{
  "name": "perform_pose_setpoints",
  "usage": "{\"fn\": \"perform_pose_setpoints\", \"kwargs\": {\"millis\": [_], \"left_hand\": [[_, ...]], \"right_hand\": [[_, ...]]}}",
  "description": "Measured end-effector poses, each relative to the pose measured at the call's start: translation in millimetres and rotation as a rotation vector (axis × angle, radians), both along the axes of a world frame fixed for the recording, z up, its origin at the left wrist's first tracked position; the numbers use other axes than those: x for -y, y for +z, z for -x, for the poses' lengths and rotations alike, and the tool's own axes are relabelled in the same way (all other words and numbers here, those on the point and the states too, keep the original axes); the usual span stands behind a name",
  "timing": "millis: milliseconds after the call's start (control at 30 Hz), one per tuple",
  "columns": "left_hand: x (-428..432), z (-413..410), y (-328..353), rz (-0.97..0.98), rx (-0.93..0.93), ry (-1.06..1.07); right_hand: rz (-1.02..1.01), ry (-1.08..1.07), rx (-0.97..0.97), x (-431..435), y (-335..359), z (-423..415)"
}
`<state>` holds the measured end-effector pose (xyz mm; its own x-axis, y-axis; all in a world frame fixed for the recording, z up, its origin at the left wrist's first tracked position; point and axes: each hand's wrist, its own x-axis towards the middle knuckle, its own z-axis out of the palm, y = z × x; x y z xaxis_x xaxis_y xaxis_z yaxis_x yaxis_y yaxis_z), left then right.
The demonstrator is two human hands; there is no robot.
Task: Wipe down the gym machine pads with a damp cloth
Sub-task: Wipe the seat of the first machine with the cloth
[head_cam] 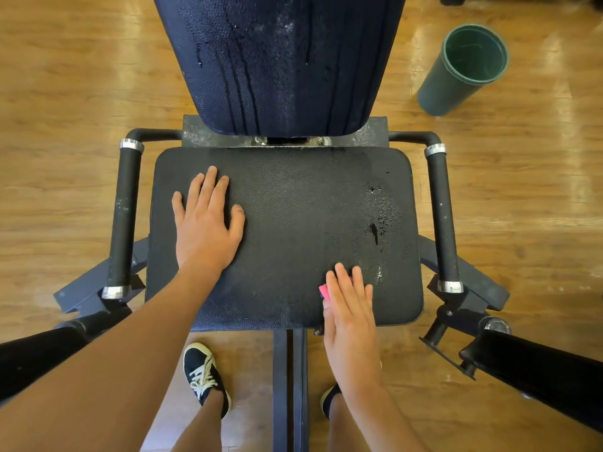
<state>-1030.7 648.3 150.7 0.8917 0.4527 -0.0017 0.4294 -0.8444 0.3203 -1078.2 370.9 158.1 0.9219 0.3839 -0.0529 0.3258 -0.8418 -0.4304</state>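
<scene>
Left grip (208, 223): lying flat on seat pad (293, 223), fingers spread.
Right grip (350, 308): pressing pink cloth (323, 292) flat, fingers straight.

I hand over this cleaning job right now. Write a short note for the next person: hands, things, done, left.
Left hand: open, flat on the seat pad, left side.
Right hand: flat, presses the pink cloth onto the seat pad's front right part.
Green bucket: on the floor, right of the back pad.
Done: back pad is wet, with drip streaks; probably wiped.
To do: droplets on the seat pad's right side; likely the rest of the seat too.
</scene>
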Motion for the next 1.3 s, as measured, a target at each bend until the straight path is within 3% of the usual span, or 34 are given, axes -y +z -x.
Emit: {"fn": "perform_pose_setpoints", "kwargs": {"millis": [167, 333, 867, 1300], "left_hand": [[-1.9, 0.6, -1.2, -0.009, 0.002, 0.002], [1.9, -2.1, -1.0, 0.000, -0.001, 0.012], [-0.4, -2.0, -6.3, -0.017, -0.003, 0.018], [-3.5, -4.5, -6.8, -0.008, -0.009, 0.025]], "right_hand": [[-0.002, 0.008, -0.007, -3.0, 4.3, -4.0], [-0.126, -0.016, -0.092, 0.0, 12.3, -25.4], [-0.073, -0.105, 0.014, -50.8, 15.0, -223.6], [-0.002, -0.079, -0.007, -49.1, 9.5, -207.3]]}}
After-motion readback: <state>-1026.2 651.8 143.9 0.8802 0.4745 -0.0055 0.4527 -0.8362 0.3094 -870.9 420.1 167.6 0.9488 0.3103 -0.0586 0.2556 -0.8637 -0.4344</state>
